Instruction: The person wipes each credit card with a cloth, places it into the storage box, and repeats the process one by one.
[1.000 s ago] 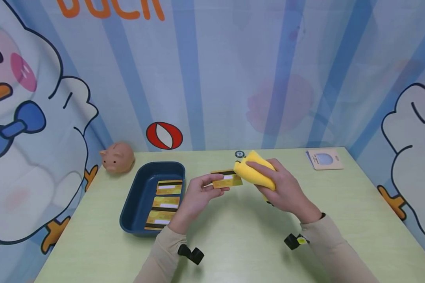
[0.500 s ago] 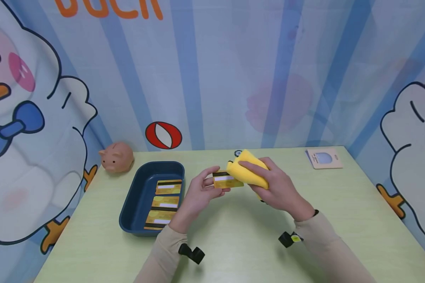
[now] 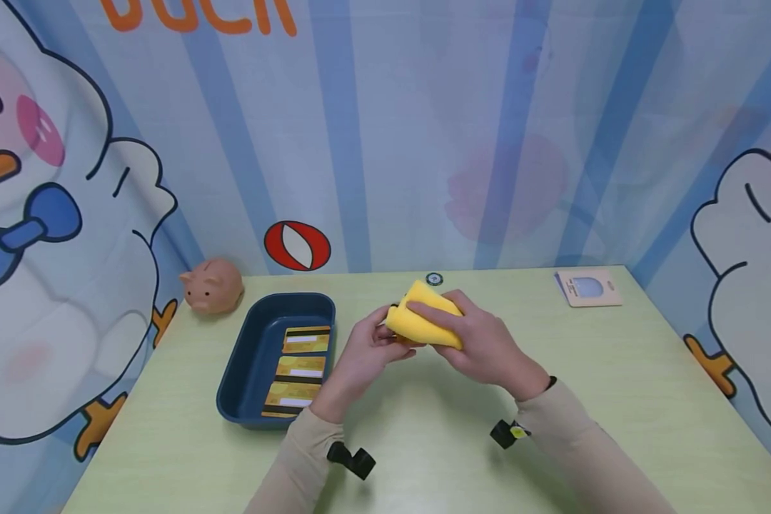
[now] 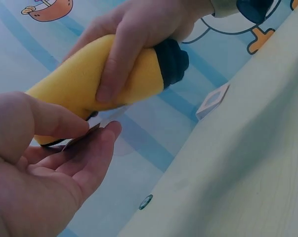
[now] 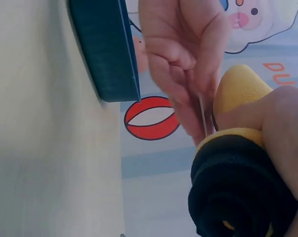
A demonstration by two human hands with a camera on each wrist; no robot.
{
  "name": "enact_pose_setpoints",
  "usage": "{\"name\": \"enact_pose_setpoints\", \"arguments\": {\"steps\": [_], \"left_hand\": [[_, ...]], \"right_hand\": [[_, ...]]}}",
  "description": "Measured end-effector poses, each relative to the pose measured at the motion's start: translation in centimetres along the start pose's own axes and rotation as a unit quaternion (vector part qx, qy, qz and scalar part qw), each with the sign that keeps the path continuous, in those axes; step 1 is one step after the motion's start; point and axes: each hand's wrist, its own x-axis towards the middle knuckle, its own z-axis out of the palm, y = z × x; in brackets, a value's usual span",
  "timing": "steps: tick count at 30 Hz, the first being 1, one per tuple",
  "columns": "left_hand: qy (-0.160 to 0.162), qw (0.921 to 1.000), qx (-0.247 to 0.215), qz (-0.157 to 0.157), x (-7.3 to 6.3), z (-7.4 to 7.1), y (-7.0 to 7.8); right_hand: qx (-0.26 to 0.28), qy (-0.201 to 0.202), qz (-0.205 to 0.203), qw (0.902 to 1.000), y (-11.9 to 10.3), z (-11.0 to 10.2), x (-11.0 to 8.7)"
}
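My left hand pinches a thin gold card between thumb and fingers, above the table. In the head view the yellow cloth covers most of that card; the left wrist view shows the card edge-on beneath the cloth. My right hand grips the bunched cloth, which has a black end, and holds it over the card. To the left, a dark blue tray contains three gold cards with black stripes, laid in a column along its right side.
A pink piggy bank stands behind the tray's left corner. A small round disc lies at the table's back edge, and a pale pink flat box or booklet at the back right. A patterned curtain hangs behind the table.
My right hand has moved left with the cloth, from the card's right end across its face, hiding it in the head view. My left hand keeps nearly the same place.
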Motion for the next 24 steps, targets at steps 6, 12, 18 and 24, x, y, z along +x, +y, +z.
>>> {"name": "enact_pose_setpoints", "arguments": {"steps": [6, 12, 18, 24], "left_hand": [[-0.002, 1.0, 0.005, 0.007, 0.1, 0.1, 0.2], [0.006, 0.9988, 0.039, 0.028, 0.0, 0.3, 0.3], [0.009, 0.9987, 0.039, 0.033, 0.1, 0.2, 0.2], [0.015, 0.999, 0.037, 0.021, 0.2, 0.2, 0.0]], "right_hand": [[-0.004, -0.016, -0.008, 0.9998, 0.1, 0.6, 0.0], [-0.011, -0.028, -0.018, 0.9994, 0.0, 0.8, 0.0], [-0.032, -0.032, -0.015, 0.9989, -0.2, 1.0, 0.1], [-0.049, -0.03, -0.011, 0.9983, -0.3, 1.1, 0.2]]}}
